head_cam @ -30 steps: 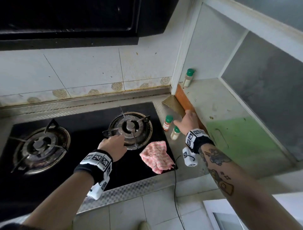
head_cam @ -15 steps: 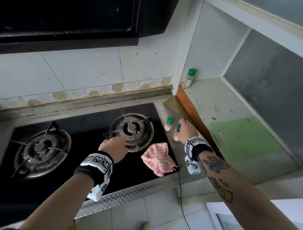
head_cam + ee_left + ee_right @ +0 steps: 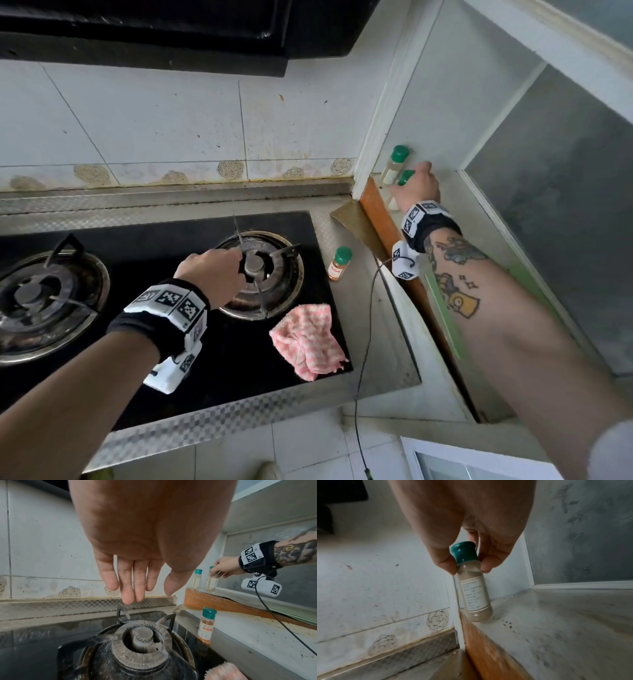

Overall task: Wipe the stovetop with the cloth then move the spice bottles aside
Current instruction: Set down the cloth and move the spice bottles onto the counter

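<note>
My right hand point(image 3: 416, 186) pinches a pale spice bottle point(image 3: 474, 588) just under its green cap. The bottle is slightly tilted, with its base at the raised ledge point(image 3: 556, 615) near the corner. A second pale bottle point(image 3: 395, 164) stands on the ledge right beside it. An orange spice bottle point(image 3: 339, 263) stands on the steel strip next to the black stovetop point(image 3: 171, 377). The pink checked cloth point(image 3: 308, 339) lies crumpled on the stovetop's front right corner. My left hand point(image 3: 149, 596) hovers over the right burner point(image 3: 260, 274), fingers straight and holding nothing.
A left burner point(image 3: 41, 301) sits on the stovetop, under a black range hood point(image 3: 154, 31). A green cutting board point(image 3: 445, 315) lies on the ledge under my right forearm. A thin cable point(image 3: 366, 325) hangs from the right wrist. A frosted pane point(image 3: 565, 222) borders the ledge.
My right hand took hold of the pale bottle beside the stove and carried it up and back to the ledge, next to the other bottle. The left hand stayed over the burner.
</note>
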`<state>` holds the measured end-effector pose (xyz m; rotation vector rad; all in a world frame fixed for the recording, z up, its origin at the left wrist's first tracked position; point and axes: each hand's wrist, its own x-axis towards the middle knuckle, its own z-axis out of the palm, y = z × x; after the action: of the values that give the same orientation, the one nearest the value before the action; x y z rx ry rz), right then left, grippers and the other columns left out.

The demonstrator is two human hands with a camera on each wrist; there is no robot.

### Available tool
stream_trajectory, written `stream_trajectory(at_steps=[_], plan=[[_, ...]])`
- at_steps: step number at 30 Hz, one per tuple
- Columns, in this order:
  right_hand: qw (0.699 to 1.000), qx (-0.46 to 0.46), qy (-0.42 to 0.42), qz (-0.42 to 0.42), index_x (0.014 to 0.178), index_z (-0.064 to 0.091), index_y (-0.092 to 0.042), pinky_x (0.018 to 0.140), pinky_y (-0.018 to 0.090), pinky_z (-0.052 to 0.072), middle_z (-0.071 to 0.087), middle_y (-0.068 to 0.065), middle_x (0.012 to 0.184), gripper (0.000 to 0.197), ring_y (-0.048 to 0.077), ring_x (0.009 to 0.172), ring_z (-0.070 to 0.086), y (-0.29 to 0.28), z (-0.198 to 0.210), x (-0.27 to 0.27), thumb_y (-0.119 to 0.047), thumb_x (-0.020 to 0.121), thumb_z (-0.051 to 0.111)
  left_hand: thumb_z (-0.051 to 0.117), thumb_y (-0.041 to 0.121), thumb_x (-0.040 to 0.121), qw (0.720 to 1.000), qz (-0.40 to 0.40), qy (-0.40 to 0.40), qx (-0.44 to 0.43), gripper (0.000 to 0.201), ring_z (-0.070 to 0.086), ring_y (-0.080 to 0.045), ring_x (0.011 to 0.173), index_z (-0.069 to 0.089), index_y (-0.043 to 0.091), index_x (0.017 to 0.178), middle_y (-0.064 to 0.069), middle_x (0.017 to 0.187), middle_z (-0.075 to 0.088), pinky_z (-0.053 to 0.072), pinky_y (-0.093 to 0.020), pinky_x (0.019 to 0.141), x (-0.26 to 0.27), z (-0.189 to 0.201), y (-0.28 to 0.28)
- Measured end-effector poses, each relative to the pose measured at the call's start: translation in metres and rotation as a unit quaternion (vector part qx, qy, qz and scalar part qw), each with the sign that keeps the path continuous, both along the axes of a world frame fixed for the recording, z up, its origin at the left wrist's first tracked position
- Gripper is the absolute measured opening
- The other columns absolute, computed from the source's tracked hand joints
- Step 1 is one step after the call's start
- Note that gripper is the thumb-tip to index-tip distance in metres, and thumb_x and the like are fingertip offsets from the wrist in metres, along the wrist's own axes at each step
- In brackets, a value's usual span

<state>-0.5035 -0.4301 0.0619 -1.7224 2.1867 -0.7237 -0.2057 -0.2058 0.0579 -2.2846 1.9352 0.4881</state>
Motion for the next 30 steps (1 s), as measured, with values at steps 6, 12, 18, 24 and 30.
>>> stream_trajectory(at_steps=[6, 12, 18, 24, 30], plan=[[0.999, 0.001, 0.034, -0.014, 0.119, 0.04, -0.004, 0.087, 0.043, 0.05, 0.059, 0.021, 0.121, 0.047, 0.04, 0.109, 0.059, -0.044, -0.006, 0.0, -0.015, 0.084, 0.069, 0.04, 0.021, 0.093, 1.0, 0.006, -0.002, 0.007, 0.029, 0.062, -0.028, 0.103, 0.057, 0.019, 0.117, -0.004, 0.116, 0.066, 0.044, -0.038, 0.089, 0.003, -0.004, 0.003], [0.999, 0.013, 0.04, -0.024, 0.122, 0.037, -0.004, 0.087, 0.045, 0.052, 0.059, 0.021, 0.121, 0.047, 0.041, 0.107, 0.06, -0.061, -0.013, -0.003, -0.013, 0.086, 0.065, 0.041, 0.022, 0.093, 0.998, 0.052, 0.023, 0.035, 0.018, 0.061, -0.027, 0.096, 0.055, 0.023, 0.105, -0.001, 0.112, 0.066, 0.042, -0.036, 0.084, 0.01, -0.022, 0.017], [0.999, 0.011, 0.008, -0.029, 0.135, 0.029, -0.009, 0.093, 0.048, 0.05, 0.042, 0.019, 0.135, 0.072, 0.038, 0.119, 0.049, -0.047, -0.017, -0.005, -0.016, 0.078, 0.072, 0.042, 0.024, 0.093, 0.995, 0.072, 0.026, 0.065, 0.034, 0.06, -0.03, 0.11, 0.054, 0.023, 0.125, -0.004, 0.123, 0.064, 0.043, -0.037, 0.09, 0.014, -0.028, 0.033], [0.982, -0.18, 0.054, 0.028, 0.132, 0.041, -0.01, 0.106, 0.04, 0.032, 0.034, 0.017, 0.143, 0.064, 0.032, 0.13, 0.033, 0.015, -0.013, 0.029, -0.025, 0.077, 0.07, 0.043, 0.023, 0.091, 0.996, 0.059, 0.031, 0.06, 0.029, 0.06, -0.031, 0.109, 0.058, 0.022, 0.116, -0.004, 0.12, 0.064, 0.041, -0.036, 0.087, 0.004, -0.028, 0.03], [0.976, 0.043, 0.085, 0.197, 0.132, 0.042, -0.013, 0.097, 0.041, 0.045, 0.047, 0.012, 0.13, 0.061, 0.03, 0.119, 0.049, 0.085, -0.065, 0.063, -0.045, 0.084, 0.064, 0.043, 0.02, 0.09, 0.999, 0.025, 0.032, 0.036, 0.029, 0.059, -0.029, 0.11, 0.058, 0.022, 0.115, -0.002, 0.123, 0.063, 0.038, -0.034, 0.082, -0.01, -0.024, 0.028]])
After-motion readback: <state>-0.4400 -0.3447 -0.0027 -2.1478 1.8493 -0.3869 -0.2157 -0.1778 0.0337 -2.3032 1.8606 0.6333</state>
